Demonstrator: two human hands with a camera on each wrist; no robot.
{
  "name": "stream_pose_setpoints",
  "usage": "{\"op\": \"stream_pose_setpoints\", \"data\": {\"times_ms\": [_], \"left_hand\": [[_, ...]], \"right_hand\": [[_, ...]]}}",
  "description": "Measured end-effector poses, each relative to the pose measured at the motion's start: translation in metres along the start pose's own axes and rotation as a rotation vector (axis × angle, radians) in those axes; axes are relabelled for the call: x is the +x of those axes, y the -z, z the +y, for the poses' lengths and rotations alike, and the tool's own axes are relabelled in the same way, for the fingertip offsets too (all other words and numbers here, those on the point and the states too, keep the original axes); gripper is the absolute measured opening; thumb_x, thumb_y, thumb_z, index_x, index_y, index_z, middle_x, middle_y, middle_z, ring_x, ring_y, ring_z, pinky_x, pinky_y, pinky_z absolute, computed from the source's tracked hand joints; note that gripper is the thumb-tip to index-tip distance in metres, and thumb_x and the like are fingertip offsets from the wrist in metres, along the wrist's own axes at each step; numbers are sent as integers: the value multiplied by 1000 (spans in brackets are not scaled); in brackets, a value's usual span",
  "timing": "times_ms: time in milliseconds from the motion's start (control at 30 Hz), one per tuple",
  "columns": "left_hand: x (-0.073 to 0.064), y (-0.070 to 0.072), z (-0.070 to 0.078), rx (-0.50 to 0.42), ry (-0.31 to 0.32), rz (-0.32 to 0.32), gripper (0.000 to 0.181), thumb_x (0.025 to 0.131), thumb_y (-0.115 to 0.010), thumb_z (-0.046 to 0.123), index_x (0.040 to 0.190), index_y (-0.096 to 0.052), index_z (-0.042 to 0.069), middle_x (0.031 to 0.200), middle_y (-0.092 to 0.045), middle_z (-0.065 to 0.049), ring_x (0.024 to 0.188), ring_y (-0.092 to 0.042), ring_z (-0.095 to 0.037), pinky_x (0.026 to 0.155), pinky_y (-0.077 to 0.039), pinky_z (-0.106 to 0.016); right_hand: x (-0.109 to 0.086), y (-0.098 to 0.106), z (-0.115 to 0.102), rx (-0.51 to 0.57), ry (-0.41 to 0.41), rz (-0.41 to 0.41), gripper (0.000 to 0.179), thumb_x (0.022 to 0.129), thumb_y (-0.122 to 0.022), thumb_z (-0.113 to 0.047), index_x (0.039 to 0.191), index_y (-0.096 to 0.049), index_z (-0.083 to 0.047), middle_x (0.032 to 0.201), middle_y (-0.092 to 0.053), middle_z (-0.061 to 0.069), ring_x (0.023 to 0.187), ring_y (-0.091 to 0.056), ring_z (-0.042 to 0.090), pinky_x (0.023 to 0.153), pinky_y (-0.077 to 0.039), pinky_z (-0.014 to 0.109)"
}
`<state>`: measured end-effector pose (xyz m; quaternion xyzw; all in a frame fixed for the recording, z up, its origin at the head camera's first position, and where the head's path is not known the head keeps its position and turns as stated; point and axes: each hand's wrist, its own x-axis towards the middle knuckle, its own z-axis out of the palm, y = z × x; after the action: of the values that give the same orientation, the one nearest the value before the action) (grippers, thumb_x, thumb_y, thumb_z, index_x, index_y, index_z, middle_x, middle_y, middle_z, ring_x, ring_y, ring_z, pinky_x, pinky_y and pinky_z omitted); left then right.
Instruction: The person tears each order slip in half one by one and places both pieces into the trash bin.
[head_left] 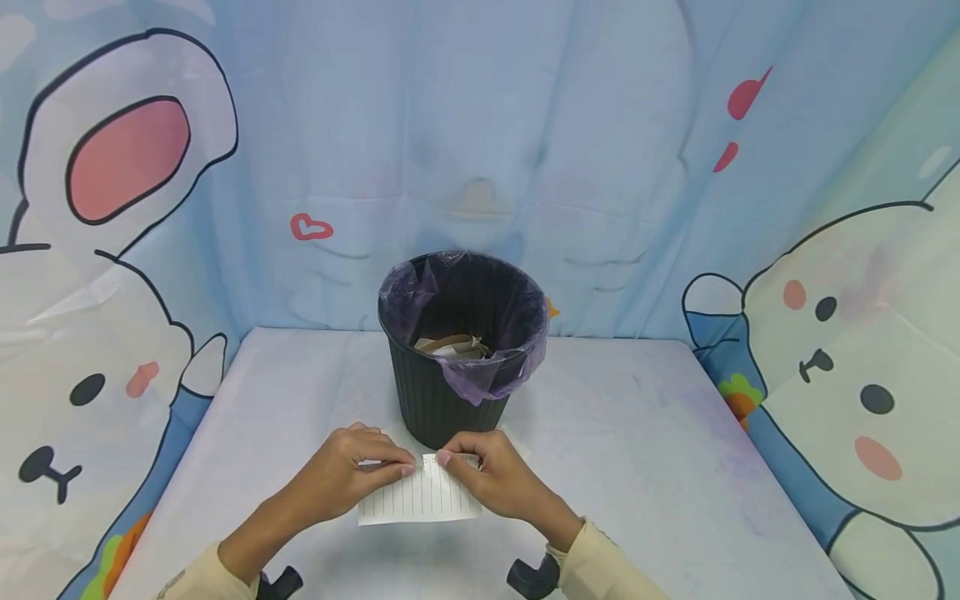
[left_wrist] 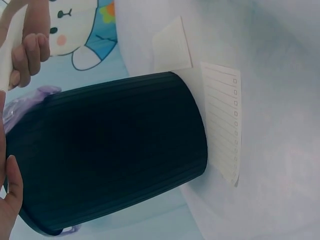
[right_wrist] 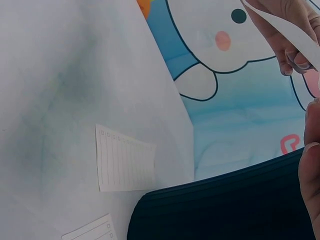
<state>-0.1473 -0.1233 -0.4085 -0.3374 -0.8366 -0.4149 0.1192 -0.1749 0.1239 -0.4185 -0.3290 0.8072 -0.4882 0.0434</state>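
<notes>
Both hands pinch one sheet of lined white paper (head_left: 420, 497) by its upper edge, in front of the bin in the head view. My left hand (head_left: 352, 468) grips it left of the middle. Close by on the right, my right hand (head_left: 497, 482) has its thumb on the sheet's face. Between the thumbs the paper's upper edge looks uneven; whether it is torn I cannot tell. In the left wrist view the paper (left_wrist: 15, 37) appears nearly edge-on, with the hands cut off by the frame's edge.
A black ribbed bin (head_left: 450, 404) with a purple liner (head_left: 491, 379) stands just beyond the hands. Paper and cardboard scraps (head_left: 453, 346) lie inside it. Two more sheets, one ruled with small boxes (left_wrist: 222, 120) and another (left_wrist: 172, 46), lie by its base on the white table (head_left: 637, 450).
</notes>
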Motion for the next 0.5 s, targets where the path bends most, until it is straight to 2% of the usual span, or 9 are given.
{"op": "stream_pose_setpoints", "data": {"times_ms": [100, 267, 500], "left_hand": [[0, 0, 0, -6, 10, -18, 9, 88, -77, 16, 95, -81, 18, 89, -77, 12, 83, -68, 1, 88, -53, -35], [0, 0, -2, -31, 32, -55, 7, 89, -76, 17, 96, -80, 18, 89, -76, 13, 80, -64, 2, 77, -50, -28], [-1, 0, -3, -23, 18, -45, 7, 89, -76, 18, 95, -80, 18, 88, -76, 11, 81, -64, 2, 82, -51, -31]], "right_hand": [[1, 0, 0, -2, 15, 9, 13, 97, -63, -7, 91, -74, -4, 86, -74, 8, 66, -60, 3, 57, -54, 21], [1, 1, 2, 5, 38, 17, 13, 97, -64, -7, 89, -74, -3, 84, -74, 9, 64, -60, 2, 55, -54, 22], [1, 1, 3, 8, 23, 11, 14, 97, -63, -7, 90, -74, -3, 86, -75, 10, 66, -61, 3, 57, -55, 23]]}}
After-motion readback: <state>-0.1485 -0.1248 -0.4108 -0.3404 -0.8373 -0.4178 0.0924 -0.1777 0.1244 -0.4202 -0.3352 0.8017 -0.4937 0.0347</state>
